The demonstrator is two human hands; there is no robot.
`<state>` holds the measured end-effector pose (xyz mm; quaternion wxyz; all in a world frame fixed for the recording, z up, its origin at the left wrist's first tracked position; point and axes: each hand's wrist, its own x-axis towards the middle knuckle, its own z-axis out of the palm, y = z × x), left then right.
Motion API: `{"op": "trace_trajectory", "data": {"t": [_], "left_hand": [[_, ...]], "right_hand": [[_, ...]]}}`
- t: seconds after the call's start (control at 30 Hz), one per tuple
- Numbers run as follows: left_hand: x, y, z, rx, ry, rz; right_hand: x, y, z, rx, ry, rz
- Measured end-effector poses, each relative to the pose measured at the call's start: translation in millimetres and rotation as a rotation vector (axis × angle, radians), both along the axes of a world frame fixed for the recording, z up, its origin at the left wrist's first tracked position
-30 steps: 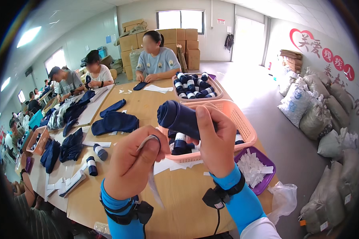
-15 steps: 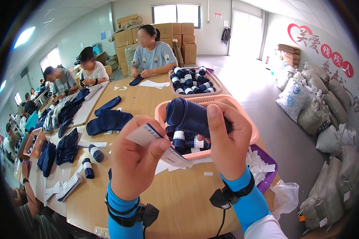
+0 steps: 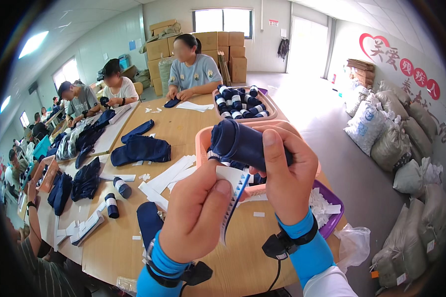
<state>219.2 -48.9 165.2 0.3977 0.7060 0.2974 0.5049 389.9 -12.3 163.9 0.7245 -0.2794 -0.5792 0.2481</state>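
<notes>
In my right hand (image 3: pixel 293 173), fingers wrapped round it, is a navy rolled-up sock (image 3: pixel 243 143), its coiled end facing left. My left hand (image 3: pixel 198 210) pinches a white paper band (image 3: pixel 234 190) with a blue patterned edge, hanging just below the roll. Whether the band touches the roll I cannot tell. Behind the hands, a pink basket (image 3: pixel 201 143) holds several navy rolls with white bands, partly hidden by my hands. A flat navy sock (image 3: pixel 148 220) lies beside my left wrist.
Navy socks (image 3: pixel 141 151), white paper strips (image 3: pixel 168 173) and a banded roll (image 3: pixel 112 206) lie to the left. A far basket (image 3: pixel 272 111) holds more rolls. At right are a purple tray (image 3: pixel 338 210) of paper scraps and a plastic bag (image 3: pixel 354 247). A co-worker (image 3: pixel 193 74) sits opposite.
My left hand has moved right and slightly down, turning the paper band from a slant to nearly upright under the roll. My right hand keeps the roll in nearly the same place.
</notes>
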Motion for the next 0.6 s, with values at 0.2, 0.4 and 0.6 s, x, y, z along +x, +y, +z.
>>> {"op": "trace_trajectory", "data": {"t": [0.2,0.4,0.6], "left_hand": [[10,2,-4,0.287,0.123,0.369],[19,15,-7,0.733,0.143,0.373],[12,2,-9,0.154,-0.151,0.083]], "right_hand": [[-1,1,1,0.074,-0.026,-0.019],[-1,0,1,0.144,-0.1,-0.09],[-6,0,-2,0.16,-0.09,-0.072]]}}
